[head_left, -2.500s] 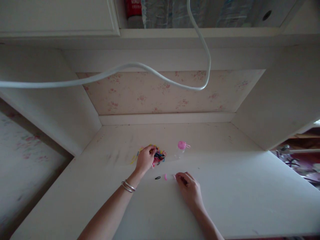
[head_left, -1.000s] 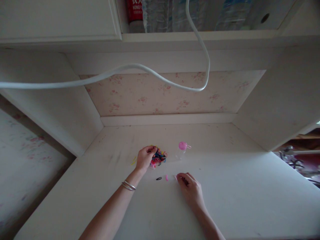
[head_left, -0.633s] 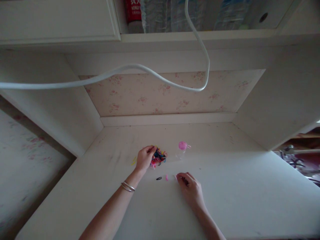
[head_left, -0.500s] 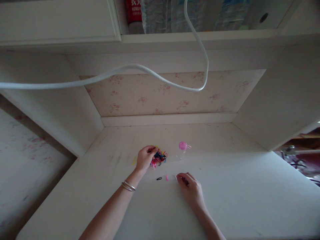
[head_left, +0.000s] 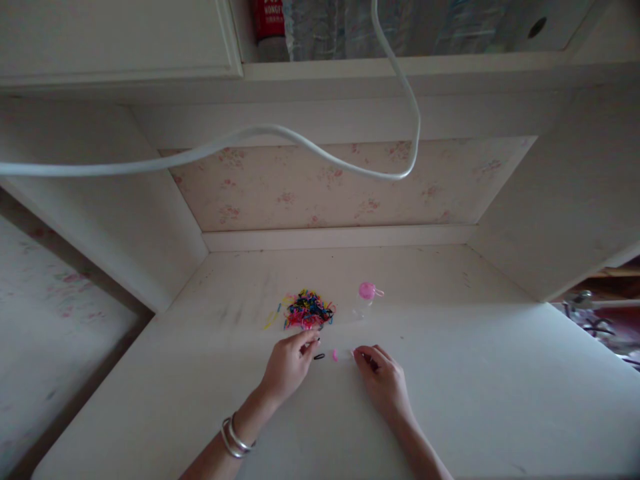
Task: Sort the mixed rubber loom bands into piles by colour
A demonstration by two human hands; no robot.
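Observation:
Just in front of a heap of small coloured rubber bands (head_left: pixel 309 311), my left hand (head_left: pixel 289 363) is closed in a pinch. A tiny dark spot shows at its fingertips; I cannot make out what it is. Below those fingertips lies a black rubber band (head_left: pixel 319 357), and a small pink piece (head_left: pixel 335 355) rests to its right. My right hand (head_left: pixel 384 379) is at the right end of this row, thumb and forefinger pinched at the table around something small and pale, too small to name.
Behind my right hand stands a small clear bottle (head_left: pixel 363 311) with a pink round cap (head_left: pixel 367 291). A white cable (head_left: pixel 280 133) hangs across the upper view. Side panels enclose the white tabletop (head_left: pixel 450 393), under a shelf holding wrapped bottles (head_left: pixel 320 30).
My left hand has come off the heap of rubber bands toward me, beside the black band, uncovering the heap. My right hand has stayed in place.

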